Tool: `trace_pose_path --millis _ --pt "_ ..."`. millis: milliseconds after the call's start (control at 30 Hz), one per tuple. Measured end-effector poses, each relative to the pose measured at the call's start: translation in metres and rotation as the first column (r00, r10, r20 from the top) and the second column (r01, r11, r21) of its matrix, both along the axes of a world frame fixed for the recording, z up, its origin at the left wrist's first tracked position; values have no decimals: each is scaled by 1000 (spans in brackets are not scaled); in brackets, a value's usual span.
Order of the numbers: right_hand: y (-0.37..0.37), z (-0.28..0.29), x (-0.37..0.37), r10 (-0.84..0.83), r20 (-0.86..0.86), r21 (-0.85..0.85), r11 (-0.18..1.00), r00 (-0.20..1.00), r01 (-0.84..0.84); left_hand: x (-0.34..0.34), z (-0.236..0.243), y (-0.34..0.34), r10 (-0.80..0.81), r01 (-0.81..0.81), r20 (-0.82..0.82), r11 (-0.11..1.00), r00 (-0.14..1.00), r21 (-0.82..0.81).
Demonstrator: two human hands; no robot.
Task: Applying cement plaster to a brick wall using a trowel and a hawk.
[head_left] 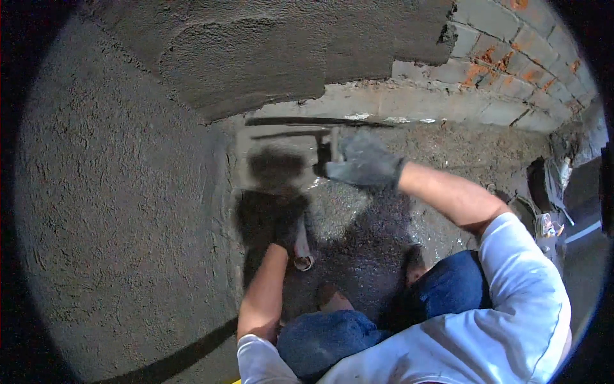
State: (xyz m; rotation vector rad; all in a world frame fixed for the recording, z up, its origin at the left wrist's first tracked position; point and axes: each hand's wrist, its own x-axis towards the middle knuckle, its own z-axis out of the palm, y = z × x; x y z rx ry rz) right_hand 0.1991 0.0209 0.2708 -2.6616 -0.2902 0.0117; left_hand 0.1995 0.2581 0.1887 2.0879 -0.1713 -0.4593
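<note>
Trowel-like hand tool [334,144]: being held low over the wet floor [448,147], near the foot of the back wall [268,70]. Starting from the far left, showing a rough grey side wall [115,192], curving with the lens. Next, reaching down with the left hand [289,221] into deep shadow, just beside a pale tube [304,249] lying with its round end toward the body. Perhaps bracing or steadying there, but not showing, through that darkness, whether grasping the tube or hanging released. Below, bending both knees in blue jeans [326,336], probably crouching to bring the arms down to floor level. Farther right, clenching the gloved right hand [364,160] round the tool's pale upright part, fingers wrapping it, likely for a firm hold and for clearance from the wet floor; blurring a little, and not revealing the tool's underside clearly. Above and right, exposing bare blockwork [489,25] beyond the ragged edge of grey render. At far right, resting small clutter [550,224] near the wall, apparently out of the arms' way.
</note>
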Motion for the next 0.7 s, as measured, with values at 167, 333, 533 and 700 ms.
trace_pose_path --millis 167,333,533,700 --pt "-26 16 -3 162 -10 -280 947 987 -158 7 58 2 15 -20 22 967 1000 255" --pt "-14 22 16 283 124 -295 925 951 -237 11 2 50 -291 111 460 919 839 378" --pt "16 -67 80 235 317 141 946 919 -291 -43 -42 23 -145 98 262 978 954 183" --pt "85 -148 138 283 361 -7 954 889 -301 -57 -68 21 -37 36 76 999 996 15"
